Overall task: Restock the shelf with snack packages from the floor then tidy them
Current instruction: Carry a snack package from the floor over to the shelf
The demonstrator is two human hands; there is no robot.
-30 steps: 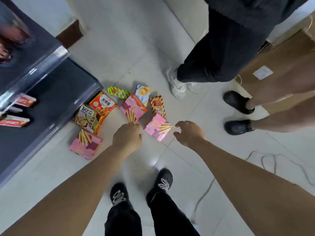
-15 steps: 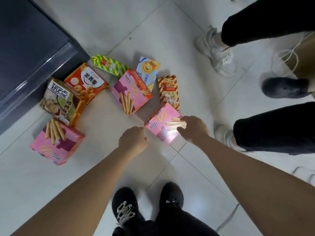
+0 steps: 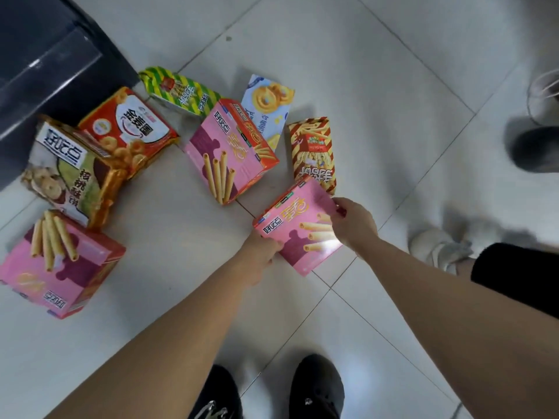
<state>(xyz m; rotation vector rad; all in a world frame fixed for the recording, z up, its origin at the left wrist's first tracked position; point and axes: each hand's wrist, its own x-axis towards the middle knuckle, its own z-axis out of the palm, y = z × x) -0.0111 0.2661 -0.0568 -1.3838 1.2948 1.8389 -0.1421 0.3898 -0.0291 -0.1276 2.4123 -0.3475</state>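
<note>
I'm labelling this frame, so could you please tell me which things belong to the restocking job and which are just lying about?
Job: held pink box, left hand, right hand, middle pink box, left pink box, red bag, green bag, blue box, fries bag, cookie bag, shelf.
Lying about: white shoe, grey shoe.

Glossy card, film, tile.
The gripped pink wafer-roll box (image 3: 298,228) is glossy cardboard; just beyond the grip, the striped fries bag (image 3: 313,154) is crinkly shiny film; floor tiles (image 3: 378,86) gleam smooth.

Pink wafer-roll box (image 3: 298,228) faces up beside striped bag (image 3: 313,149).
</note>
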